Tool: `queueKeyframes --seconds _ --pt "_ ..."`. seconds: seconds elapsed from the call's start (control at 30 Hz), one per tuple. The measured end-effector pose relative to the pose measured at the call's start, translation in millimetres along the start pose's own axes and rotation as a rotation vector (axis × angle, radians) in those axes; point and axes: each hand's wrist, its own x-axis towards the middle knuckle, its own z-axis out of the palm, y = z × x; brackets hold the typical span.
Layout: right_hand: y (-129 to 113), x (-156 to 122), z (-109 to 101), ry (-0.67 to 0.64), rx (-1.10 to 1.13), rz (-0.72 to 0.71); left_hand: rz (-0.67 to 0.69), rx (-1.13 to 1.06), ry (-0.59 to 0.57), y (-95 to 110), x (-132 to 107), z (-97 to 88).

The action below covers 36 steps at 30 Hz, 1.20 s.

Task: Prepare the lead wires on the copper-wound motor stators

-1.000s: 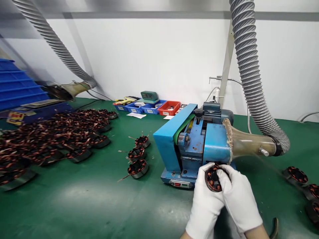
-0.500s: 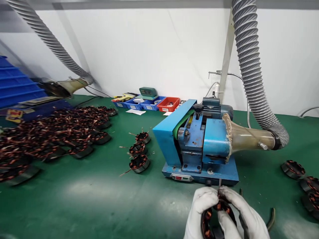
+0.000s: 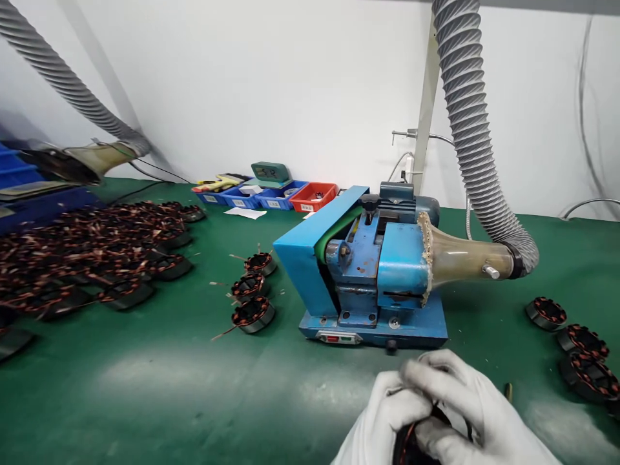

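Observation:
Both hands wear white gloves and meet at the lower right, in front of the blue belt-sanding machine (image 3: pixel 358 271). My left hand (image 3: pixel 382 416) is closed round the left side of a ring-shaped motor stator (image 3: pixel 405 447) with copper windings. My right hand (image 3: pixel 477 410) grips the same stator from the right, its thumb inside the ring and its fingers bent over the top edge. The gloves cover most of the stator. Any wire between the fingertips is hidden.
Three stators (image 3: pixel 252 314) stand in a row left of the machine, and several more (image 3: pixel 546 312) lie at right. A large heap of stators (image 3: pixel 97 258) fills the left. Blue bins (image 3: pixel 241 197) and a red bin (image 3: pixel 314 196) line the wall. A grey hose (image 3: pixel 472 123) joins the machine's funnel.
The view has shifted to the right. My right fingers have moved left over the top of the stator, and the gloves now hide more of it. The wire seen upright above it no longer shows.

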Motion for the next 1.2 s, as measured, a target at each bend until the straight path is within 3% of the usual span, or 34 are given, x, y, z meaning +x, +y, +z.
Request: queueKeyframes --seconds 0.1,0.2,0.27,0.43,0.5,0.63,0.73,0.8,0.9,0.97,1.03,1.1,1.2 --pt "-2 2 0 0.017 0.188 0.314 -0.028 -0.058 -0.029 -13 22 -3.0" --pt "-3 5 -3 0.012 0.206 0.421 -0.043 -0.082 -0.04 -23 34 -0.9" --pt "-7 10 -12 -0.031 0.103 0.354 -0.051 -0.087 -0.035 -26 30 4.0" --pt "-25 29 -39 -0.46 -0.352 -0.114 -0.059 -0.087 -0.024 -26 1 17.9" --pt "-29 34 -49 -0.526 -0.519 -0.195 -0.045 -0.074 -0.024 -27 -4 20.7" --pt "-32 41 -77 -0.432 -0.638 -0.267 -0.028 -0.051 -0.013 -31 1 18.7" --pt "-28 43 -84 -0.18 -0.561 -0.248 -0.009 -0.031 0.022 -27 8 11.4" --pt "-19 38 -65 0.032 -0.299 -0.166 0.023 -0.01 0.068 -19 10 6.1" --pt "3 23 -9 0.288 0.104 0.131 0.094 0.032 0.157 -4 9 3.6" --pt "15 17 29 0.347 0.289 0.224 0.156 0.074 0.205 2 10 6.9" --pt "23 20 53 0.431 0.297 0.246 0.202 0.11 0.263 1 15 12.1" --pt "26 30 62 0.456 0.281 0.262 0.181 0.089 0.336 -7 24 15.8" --pt "30 49 59 0.405 0.302 0.318 0.032 -0.049 0.409 -22 40 16.4"
